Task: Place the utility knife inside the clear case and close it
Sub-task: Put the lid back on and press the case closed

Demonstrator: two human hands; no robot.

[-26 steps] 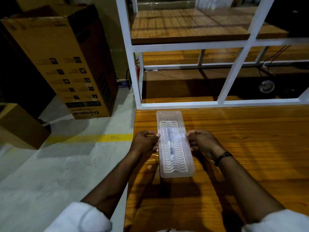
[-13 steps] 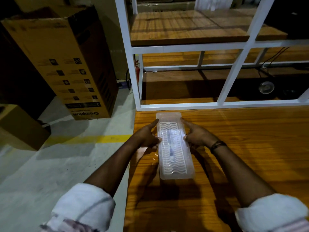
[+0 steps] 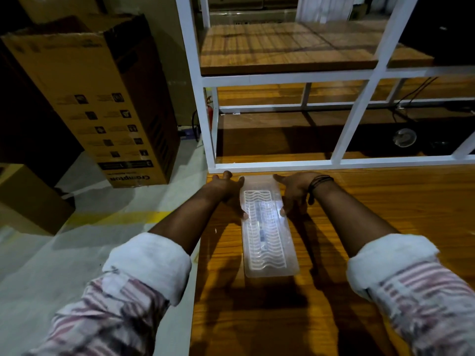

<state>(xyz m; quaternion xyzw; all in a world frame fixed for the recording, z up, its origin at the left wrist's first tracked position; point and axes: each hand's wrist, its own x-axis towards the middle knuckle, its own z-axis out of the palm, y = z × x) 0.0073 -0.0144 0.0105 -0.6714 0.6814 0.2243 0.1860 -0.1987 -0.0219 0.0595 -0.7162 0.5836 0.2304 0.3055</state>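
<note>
The clear case lies lidded on the worktop, the utility knife dimly seen inside. It is flanked by the left hand and right hand, fingers spread, thumbs pressed at its sides. Closing seems in hand; firm, even pressing along the rim is judged necessary next.

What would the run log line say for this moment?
stage: closing | clear case: lid down on wooden table, utility knife inside | left hand: at left edge | right hand: at right edge
</note>
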